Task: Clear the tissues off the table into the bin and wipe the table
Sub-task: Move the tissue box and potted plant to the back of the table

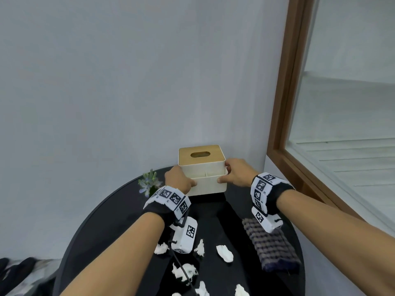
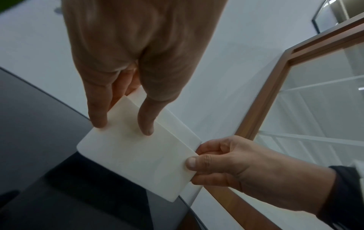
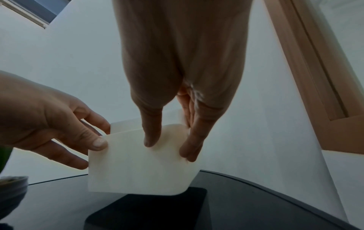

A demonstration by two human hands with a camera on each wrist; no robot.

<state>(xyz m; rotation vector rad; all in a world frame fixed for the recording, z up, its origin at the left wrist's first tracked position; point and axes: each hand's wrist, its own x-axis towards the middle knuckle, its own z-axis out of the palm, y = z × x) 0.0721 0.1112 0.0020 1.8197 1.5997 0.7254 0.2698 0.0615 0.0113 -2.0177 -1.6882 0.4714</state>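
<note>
A white tissue box [image 1: 208, 185] with a wooden lid is at the far edge of the round black table [image 1: 119, 210], lifted slightly, with a shadow beneath it. My left hand [image 1: 178, 178] grips its left end and my right hand [image 1: 235, 174] its right end, thumbs on the front face. The wrist views show the box [image 2: 138, 163] [image 3: 138, 168] held between both hands. Several crumpled white tissues [image 1: 224, 253] lie on the near part of the table. A checked cloth [image 1: 271, 246] lies on the table's right side. No bin is in view.
A small plant with pale blue flowers [image 1: 149, 182] stands on the table left of the box. A grey wall is close behind the table. A wood-framed glass panel [image 1: 284, 124] runs along the right. Dark shoes [image 1: 19, 268] lie on the floor at lower left.
</note>
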